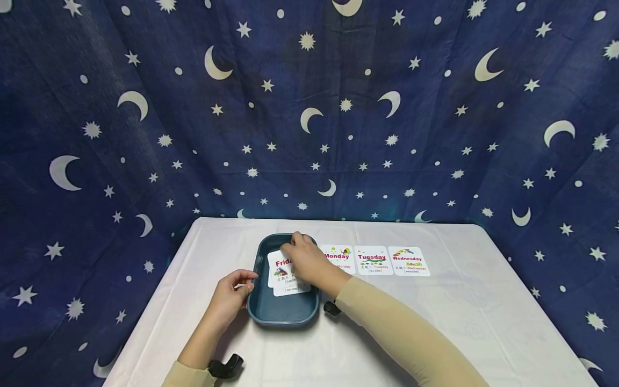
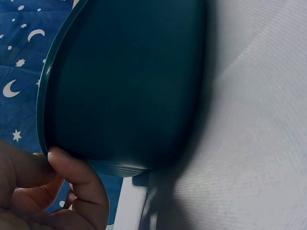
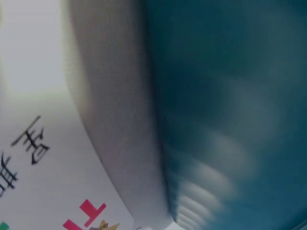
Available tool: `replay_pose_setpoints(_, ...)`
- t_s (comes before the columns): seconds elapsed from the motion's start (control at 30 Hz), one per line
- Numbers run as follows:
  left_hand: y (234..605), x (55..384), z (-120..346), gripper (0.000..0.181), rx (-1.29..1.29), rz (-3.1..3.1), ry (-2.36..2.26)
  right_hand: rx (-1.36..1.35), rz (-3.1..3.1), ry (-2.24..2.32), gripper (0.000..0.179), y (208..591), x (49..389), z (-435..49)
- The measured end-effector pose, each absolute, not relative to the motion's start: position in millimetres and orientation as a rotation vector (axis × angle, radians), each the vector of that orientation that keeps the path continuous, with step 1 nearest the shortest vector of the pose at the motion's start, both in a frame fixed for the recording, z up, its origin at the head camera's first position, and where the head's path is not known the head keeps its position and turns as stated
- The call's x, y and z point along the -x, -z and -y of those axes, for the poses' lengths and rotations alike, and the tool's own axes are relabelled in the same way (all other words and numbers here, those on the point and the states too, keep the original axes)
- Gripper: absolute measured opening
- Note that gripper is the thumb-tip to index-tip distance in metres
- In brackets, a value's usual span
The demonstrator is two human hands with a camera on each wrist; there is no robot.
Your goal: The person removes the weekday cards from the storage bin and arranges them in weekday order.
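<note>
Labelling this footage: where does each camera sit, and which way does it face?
Head: on the head, facing forward and down at the teal tray and weekday cards; left hand, right hand and sleeves show.
Left wrist: on that wrist, facing the tray's outside; fingers show.
Right wrist: on that wrist, facing the tray's side and a card; no hand shows.
All share the tray.

Printed card (image 3: 48, 124) beside teal tray (image 3: 230, 105)

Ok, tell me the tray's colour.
The tray is dark blue-green, seen best in the head view.
</note>
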State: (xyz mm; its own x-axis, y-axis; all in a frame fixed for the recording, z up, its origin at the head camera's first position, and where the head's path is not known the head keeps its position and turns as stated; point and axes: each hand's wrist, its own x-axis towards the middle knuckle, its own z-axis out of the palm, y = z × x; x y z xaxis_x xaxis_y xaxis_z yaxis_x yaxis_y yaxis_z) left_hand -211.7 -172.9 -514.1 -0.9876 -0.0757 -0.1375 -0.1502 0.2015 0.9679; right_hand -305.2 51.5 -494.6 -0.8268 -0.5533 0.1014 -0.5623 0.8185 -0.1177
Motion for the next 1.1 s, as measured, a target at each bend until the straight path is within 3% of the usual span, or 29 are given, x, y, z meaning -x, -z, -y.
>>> replay_pose_setpoints(0.5, 516, 212, 173, 0.025, 0.224, -2.394, -1.943, -0.936, 2.907, -0.507, 0.057, 481, 297, -62)
replay_pose_setpoints(0.83, 516, 212, 173, 0.026, 0.234, -2.386, -1.940, -0.990, 2.763, -0.679, 0.044, 473, 292, -71)
replay_pose_setpoints(1.1, 516, 212, 173, 0.025, 0.226, -2.392, -1.943, -0.867, 2.762, -1.022, 0.042, 463, 290, -79)
